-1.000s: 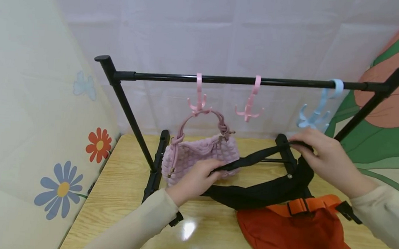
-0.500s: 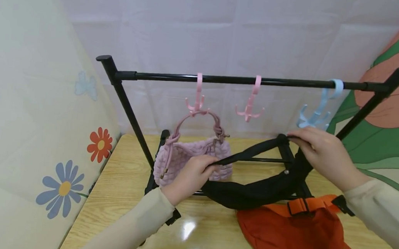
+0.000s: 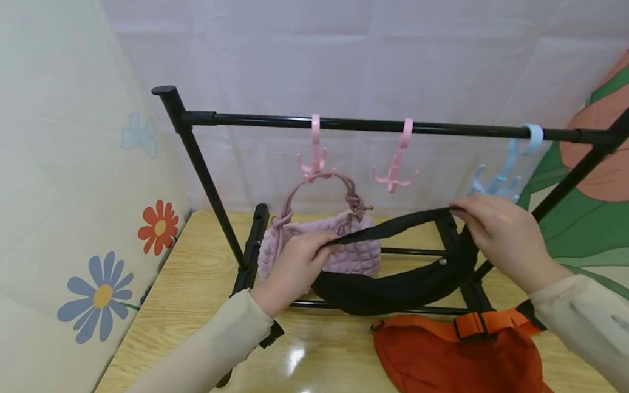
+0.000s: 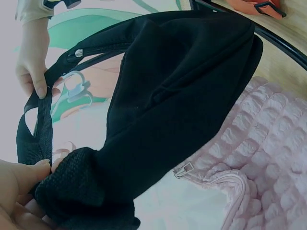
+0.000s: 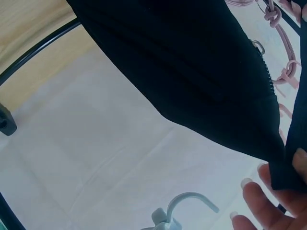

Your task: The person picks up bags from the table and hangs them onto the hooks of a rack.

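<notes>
A black zippered waist bag (image 3: 381, 294) hangs in the air between my hands in the head view. My left hand (image 3: 294, 267) pinches one end of its strap, and my right hand (image 3: 500, 234) pinches the other, so the strap stretches between them. Behind my left hand, a pink puffy handbag (image 3: 355, 253) hangs by its handle from a pink hook (image 3: 315, 160). Its lower left is partly covered by that hand. In the left wrist view the black bag's zipper pull (image 4: 79, 52) shows. Several fingers of my right hand (image 5: 268, 206) spread beneath the strap end.
A black rack (image 3: 374, 126) stands on the wooden table (image 3: 191, 310). Its bar also carries another pink hook (image 3: 396, 165) and a blue hook (image 3: 496, 182), partly behind my right hand. A red waist bag (image 3: 461, 368) with an orange strap lies at the front right.
Both hands have moved slightly up and left with the black bag, which now sits higher above the red bag. The hanging pink handbag swung left, then back right.
</notes>
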`<act>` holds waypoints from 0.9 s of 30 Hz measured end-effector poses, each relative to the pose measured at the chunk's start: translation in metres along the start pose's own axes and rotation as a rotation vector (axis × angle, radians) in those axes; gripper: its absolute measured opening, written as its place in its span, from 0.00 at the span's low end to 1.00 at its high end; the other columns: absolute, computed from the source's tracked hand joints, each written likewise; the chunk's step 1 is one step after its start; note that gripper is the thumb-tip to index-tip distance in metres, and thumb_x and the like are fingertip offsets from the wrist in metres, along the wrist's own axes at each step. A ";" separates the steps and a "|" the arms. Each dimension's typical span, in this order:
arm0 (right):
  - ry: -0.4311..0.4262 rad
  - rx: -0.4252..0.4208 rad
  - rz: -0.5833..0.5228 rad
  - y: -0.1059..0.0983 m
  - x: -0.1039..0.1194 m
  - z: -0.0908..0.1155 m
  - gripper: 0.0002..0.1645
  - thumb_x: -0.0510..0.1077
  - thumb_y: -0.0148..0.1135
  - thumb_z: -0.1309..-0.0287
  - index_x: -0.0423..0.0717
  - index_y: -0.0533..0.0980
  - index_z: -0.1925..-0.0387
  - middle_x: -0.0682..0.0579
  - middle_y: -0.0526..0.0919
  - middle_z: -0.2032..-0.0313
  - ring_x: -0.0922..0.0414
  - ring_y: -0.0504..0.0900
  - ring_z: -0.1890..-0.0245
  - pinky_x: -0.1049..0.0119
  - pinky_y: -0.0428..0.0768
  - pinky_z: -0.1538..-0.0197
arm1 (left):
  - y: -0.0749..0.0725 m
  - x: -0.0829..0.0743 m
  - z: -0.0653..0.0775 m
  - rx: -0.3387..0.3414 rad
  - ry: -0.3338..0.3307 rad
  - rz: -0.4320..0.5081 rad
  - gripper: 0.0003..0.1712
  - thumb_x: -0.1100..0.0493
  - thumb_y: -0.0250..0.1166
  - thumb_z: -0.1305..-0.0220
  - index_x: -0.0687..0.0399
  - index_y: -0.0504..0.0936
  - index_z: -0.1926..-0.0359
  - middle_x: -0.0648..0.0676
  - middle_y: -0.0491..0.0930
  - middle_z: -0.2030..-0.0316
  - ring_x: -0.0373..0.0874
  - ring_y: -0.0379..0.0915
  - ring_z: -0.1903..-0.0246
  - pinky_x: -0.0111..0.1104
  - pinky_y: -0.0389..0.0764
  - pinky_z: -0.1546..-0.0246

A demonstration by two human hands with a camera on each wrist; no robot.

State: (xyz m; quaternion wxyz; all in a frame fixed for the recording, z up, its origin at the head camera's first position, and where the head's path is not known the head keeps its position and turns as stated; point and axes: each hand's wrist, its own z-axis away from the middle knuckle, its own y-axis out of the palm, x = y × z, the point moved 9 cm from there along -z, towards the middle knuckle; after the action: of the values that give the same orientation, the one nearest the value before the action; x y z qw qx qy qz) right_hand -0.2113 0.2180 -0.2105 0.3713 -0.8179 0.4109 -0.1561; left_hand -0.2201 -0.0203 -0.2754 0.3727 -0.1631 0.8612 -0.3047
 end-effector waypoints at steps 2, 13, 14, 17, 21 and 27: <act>-0.005 -0.006 0.006 0.000 0.000 -0.001 0.40 0.63 0.31 0.29 0.38 0.81 0.59 0.42 0.85 0.69 0.45 0.82 0.72 0.49 0.79 0.72 | -0.002 0.000 -0.001 -0.008 0.006 -0.010 0.07 0.71 0.61 0.36 0.67 0.84 0.59 0.59 0.84 0.63 0.50 0.82 0.61 0.39 0.81 0.61; 0.000 0.012 0.024 0.002 -0.001 -0.006 0.14 0.30 0.68 0.48 0.37 0.81 0.58 0.41 0.85 0.69 0.45 0.82 0.73 0.48 0.78 0.74 | -0.005 -0.001 -0.003 0.018 0.007 -0.039 0.10 0.70 0.60 0.34 0.67 0.83 0.54 0.61 0.84 0.59 0.47 0.80 0.63 0.35 0.79 0.66; 0.000 0.012 0.026 0.001 -0.001 -0.006 0.12 0.31 0.67 0.46 0.37 0.81 0.57 0.41 0.85 0.69 0.45 0.82 0.73 0.48 0.78 0.74 | -0.006 -0.002 -0.004 0.016 0.007 -0.038 0.10 0.70 0.60 0.34 0.67 0.83 0.54 0.61 0.84 0.58 0.48 0.80 0.63 0.35 0.78 0.66; -0.002 0.004 0.026 0.000 -0.001 -0.007 0.11 0.32 0.67 0.44 0.36 0.81 0.57 0.41 0.85 0.68 0.44 0.82 0.73 0.48 0.79 0.74 | -0.008 -0.001 -0.005 0.013 -0.012 -0.034 0.11 0.71 0.60 0.34 0.68 0.83 0.53 0.63 0.83 0.55 0.51 0.81 0.58 0.37 0.79 0.63; 0.002 -0.002 0.026 0.000 -0.001 -0.011 0.11 0.31 0.67 0.45 0.36 0.81 0.58 0.40 0.85 0.68 0.44 0.83 0.71 0.47 0.79 0.70 | -0.011 -0.001 -0.006 0.000 -0.020 -0.041 0.13 0.71 0.60 0.35 0.68 0.83 0.51 0.63 0.83 0.54 0.53 0.81 0.54 0.41 0.80 0.60; 0.013 -0.001 0.034 0.000 -0.001 -0.015 0.16 0.28 0.70 0.52 0.35 0.81 0.58 0.40 0.85 0.69 0.43 0.83 0.71 0.47 0.79 0.69 | -0.016 -0.002 -0.007 -0.021 -0.005 -0.068 0.14 0.70 0.61 0.35 0.66 0.83 0.49 0.61 0.84 0.58 0.51 0.82 0.59 0.40 0.80 0.63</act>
State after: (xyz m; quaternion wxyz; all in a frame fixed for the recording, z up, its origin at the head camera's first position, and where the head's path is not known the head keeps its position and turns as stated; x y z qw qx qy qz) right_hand -0.2200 0.2115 -0.1998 0.3708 -0.8099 0.4273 -0.1547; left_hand -0.2233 -0.0287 -0.2601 0.3625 -0.1970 0.8574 -0.3078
